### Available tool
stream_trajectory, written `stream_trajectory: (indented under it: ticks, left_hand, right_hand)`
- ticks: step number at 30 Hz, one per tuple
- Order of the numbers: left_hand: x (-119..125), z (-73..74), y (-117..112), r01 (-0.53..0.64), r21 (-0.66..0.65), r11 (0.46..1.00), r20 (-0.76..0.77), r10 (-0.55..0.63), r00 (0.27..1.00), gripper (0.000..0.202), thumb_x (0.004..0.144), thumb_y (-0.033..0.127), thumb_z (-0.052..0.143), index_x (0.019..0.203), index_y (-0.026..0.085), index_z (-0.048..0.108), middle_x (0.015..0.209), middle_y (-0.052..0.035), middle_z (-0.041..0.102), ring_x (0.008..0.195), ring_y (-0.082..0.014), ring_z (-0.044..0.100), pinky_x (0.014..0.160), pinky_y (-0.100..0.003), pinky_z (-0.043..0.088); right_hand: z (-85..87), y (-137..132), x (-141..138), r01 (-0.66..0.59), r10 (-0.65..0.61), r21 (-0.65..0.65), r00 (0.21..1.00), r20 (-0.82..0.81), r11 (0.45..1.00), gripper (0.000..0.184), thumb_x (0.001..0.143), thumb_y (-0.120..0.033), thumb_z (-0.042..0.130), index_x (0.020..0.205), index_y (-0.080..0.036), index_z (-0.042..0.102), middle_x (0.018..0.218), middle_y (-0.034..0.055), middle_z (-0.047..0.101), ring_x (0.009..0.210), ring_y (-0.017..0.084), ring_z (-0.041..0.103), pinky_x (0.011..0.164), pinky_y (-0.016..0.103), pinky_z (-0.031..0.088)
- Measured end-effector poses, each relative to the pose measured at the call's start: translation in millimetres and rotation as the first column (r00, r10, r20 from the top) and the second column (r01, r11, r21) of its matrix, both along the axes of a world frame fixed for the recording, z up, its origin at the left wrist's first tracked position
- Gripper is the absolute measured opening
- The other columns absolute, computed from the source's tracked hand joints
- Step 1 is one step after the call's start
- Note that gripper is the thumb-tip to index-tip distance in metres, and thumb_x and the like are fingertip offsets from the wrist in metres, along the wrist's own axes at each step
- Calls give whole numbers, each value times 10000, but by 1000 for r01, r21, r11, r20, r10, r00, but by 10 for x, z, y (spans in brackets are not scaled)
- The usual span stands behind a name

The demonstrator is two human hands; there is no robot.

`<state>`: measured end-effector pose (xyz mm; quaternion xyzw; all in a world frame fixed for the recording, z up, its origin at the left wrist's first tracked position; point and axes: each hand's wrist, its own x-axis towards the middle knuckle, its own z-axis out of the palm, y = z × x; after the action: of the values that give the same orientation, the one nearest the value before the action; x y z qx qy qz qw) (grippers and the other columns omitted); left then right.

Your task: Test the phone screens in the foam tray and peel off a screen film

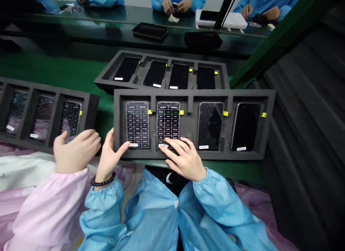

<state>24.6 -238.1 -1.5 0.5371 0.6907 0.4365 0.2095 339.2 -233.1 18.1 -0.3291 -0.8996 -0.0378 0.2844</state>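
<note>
Right hand [183, 160] open, fingertips resting on lower screen of second phone [168, 118], no grip. Left hand [110, 154] open too, one finger at lower edge of first phone [137, 121], not closed on it. Both phones lie flat in their slots in near foam tray [194, 96], screens up, showing a lit grid. Likely light, stiff, slick glass and fragile: best taken by the long edges, not the screen. Two dark phones [210, 127] sit to the right in same tray, yellow tags [225, 113] beside slots. Far tray [167, 56] holds four dark phones. Left tray [40, 86] holds more lit phones. Co-worker's hand [77, 150], pink sleeve [48, 211], hovers near that tray, just left of left hand.
</note>
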Motion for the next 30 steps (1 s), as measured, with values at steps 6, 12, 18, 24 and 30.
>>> stream_trajectory:
  ticks: [6,12,18,24,30]
  left_hand:
    - [558,220,69,-136,358,924,-235,230,944,658,939,510,536,1523,223,438,1567,-136,452,1501,-285,392,1285,-496,323]
    - [700,237,136,158,325,933,-424,-6,906,438,977,424,466,1345,277,653,1564,-80,471,1541,-302,331,1338,-594,95]
    - [669,90,83,205,383,901,-462,-6,887,409,987,377,437,1298,326,698,1575,-48,460,1543,-302,320,1335,-607,64]
    - [672,97,94,182,280,943,-478,-27,878,442,994,449,415,1333,333,676,1631,-48,392,1573,-332,247,1312,-649,-7]
    - [696,120,23,49,322,945,-351,72,934,484,1016,415,390,1421,239,588,1642,-112,361,1569,-290,275,1335,-556,93]
  right_hand:
    - [132,132,97,147,-152,-44,972,-178,988,266,971,-239,534,1115,-258,757,1377,63,683,1208,242,594,1145,476,407]
    - [157,212,53,390,-395,-67,916,-72,918,440,1024,-343,507,1451,-252,562,1571,131,492,1364,282,499,1218,544,314]
    - [131,198,56,363,-366,-54,928,-66,930,462,1016,-337,527,1474,-281,544,1592,118,461,1383,294,473,1235,552,287]
    - [132,210,24,371,-373,-52,926,-47,927,424,1016,-332,533,1424,-233,589,1563,138,494,1356,297,497,1242,562,263]
    - [196,144,313,426,-400,8,855,-329,905,460,1002,-295,489,1458,-249,531,1465,117,574,1336,280,542,1168,492,393]
